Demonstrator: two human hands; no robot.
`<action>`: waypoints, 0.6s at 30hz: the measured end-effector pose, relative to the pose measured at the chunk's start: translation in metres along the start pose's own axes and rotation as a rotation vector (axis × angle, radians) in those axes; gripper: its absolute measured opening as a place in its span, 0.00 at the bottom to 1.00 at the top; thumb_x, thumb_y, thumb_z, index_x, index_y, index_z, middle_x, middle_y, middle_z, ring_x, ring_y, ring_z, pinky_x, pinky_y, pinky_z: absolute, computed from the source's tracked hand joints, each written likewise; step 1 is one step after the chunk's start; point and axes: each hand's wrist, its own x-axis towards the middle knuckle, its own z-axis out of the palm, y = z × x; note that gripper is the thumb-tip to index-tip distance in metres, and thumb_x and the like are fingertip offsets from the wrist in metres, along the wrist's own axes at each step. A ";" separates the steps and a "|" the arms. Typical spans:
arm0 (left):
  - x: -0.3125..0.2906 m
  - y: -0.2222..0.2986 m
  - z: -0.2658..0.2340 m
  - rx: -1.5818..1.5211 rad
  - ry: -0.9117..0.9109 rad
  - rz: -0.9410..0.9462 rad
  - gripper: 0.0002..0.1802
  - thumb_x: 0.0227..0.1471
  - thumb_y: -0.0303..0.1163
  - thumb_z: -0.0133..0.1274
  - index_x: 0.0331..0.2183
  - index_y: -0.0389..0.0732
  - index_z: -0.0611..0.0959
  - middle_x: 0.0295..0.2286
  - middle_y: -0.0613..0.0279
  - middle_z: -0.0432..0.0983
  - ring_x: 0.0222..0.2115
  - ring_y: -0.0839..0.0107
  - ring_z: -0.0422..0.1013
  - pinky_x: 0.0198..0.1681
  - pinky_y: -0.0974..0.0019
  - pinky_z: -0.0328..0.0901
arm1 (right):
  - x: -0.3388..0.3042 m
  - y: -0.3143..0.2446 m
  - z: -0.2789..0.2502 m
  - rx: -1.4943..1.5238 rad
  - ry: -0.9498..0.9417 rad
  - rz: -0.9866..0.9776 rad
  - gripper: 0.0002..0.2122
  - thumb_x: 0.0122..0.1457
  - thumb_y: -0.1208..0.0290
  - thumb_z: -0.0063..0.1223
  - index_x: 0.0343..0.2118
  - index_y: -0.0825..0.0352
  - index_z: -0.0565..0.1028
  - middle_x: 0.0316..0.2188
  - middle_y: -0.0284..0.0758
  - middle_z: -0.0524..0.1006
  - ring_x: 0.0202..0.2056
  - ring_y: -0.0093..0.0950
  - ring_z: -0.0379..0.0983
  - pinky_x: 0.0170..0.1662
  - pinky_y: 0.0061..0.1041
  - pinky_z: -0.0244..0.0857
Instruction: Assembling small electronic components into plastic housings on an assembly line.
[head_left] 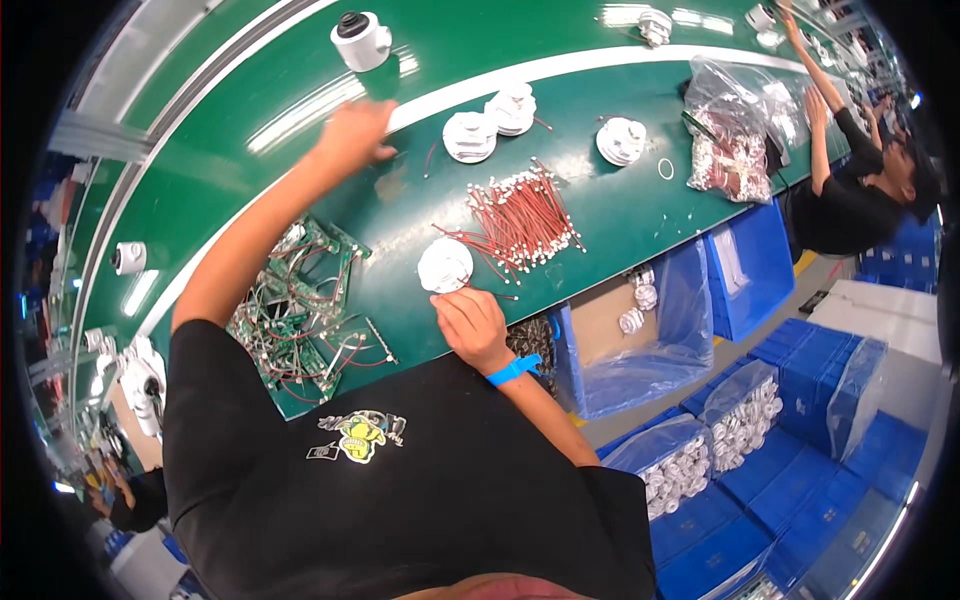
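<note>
My left hand [358, 133] reaches out over the white strip along the green belt, its thumb and fingers apart and nothing visible in them. Beyond it, on the belt, stands a white cylindrical housing [362, 42] with a black top. Close to my body, my right hand [470, 325] has its fingers closed at the lower rim of a white round part [445, 265]; the fingertips are partly hidden. Thin red wires trail beside that part. Just past it lies a spread bundle of red wires [525, 220] with white connectors.
A heap of green circuit boards [310, 310] with wires lies at the left. More white round parts [470, 137] sit farther back. A plastic bag [728, 165] of wires rests toward the right. Blue lined bins [640, 385] adjoin the bench, and a co-worker [850, 190] works at the far right.
</note>
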 end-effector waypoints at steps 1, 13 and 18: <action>0.006 0.019 0.001 0.082 -0.090 0.054 0.34 0.40 0.44 0.64 0.47 0.41 0.70 0.32 0.53 0.77 0.39 0.55 0.74 0.42 0.52 0.67 | 0.000 -0.001 0.000 -0.006 0.003 0.010 0.13 0.45 0.81 0.61 0.37 0.68 0.78 0.34 0.34 0.76 0.38 0.32 0.73 0.40 0.31 0.67; -0.033 0.070 -0.031 -0.117 0.020 0.235 0.41 0.38 0.59 0.60 0.45 0.36 0.73 0.36 0.54 0.72 0.45 0.56 0.68 0.56 0.52 0.57 | 0.004 -0.003 0.004 -0.059 0.050 -0.017 0.12 0.45 0.82 0.62 0.36 0.68 0.78 0.33 0.34 0.76 0.35 0.32 0.73 0.38 0.30 0.66; -0.031 0.051 -0.022 -0.357 0.063 0.387 0.52 0.30 0.40 0.71 0.57 0.39 0.64 0.49 0.50 0.67 0.52 0.52 0.62 0.58 0.54 0.56 | 0.006 -0.001 0.005 -0.062 0.055 -0.016 0.12 0.44 0.82 0.61 0.35 0.68 0.79 0.32 0.34 0.76 0.35 0.31 0.73 0.37 0.29 0.67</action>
